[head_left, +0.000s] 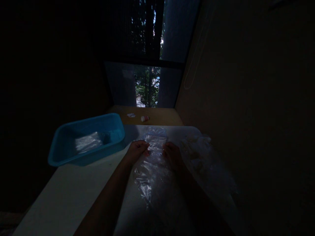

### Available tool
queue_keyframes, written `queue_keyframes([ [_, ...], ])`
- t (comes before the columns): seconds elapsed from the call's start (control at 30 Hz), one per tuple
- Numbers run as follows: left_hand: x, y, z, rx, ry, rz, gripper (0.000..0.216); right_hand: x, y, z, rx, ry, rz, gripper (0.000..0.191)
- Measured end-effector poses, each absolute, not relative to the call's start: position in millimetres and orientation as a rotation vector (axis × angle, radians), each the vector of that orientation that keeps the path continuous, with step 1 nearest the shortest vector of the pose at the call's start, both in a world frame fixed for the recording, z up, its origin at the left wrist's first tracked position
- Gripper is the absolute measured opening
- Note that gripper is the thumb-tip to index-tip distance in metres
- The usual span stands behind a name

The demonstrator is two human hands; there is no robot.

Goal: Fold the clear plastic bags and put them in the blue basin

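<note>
Clear plastic bag point(154, 167) is lying on white table point(91, 190), left hand point(136, 150) pinching its edge at nine o'clock, right hand point(173, 153) at three, fingers nearly closed, blue tub point(118, 144) sitting at ten.

Window point(147, 61), looped cord point(187, 88), small container point(145, 118) on ledge point(163, 114)

very dim; daylight from window point(147, 86); glints on plastic point(145, 187); edges near-black.
</note>
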State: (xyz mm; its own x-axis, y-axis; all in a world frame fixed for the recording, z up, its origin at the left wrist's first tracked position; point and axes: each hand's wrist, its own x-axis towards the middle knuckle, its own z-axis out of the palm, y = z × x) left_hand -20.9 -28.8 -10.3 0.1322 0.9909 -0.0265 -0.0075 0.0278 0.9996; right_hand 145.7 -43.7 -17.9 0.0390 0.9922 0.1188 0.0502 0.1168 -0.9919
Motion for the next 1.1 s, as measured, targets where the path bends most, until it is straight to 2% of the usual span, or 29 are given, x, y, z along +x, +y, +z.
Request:
queue_keyframes([
  [1.1, -20.1, -28.5, -10.8, 1.215, 1.080, 1.107, 0.031, 145.9, -42.4, -18.0, -1.176, -1.291, 1.086, 0.028],
])
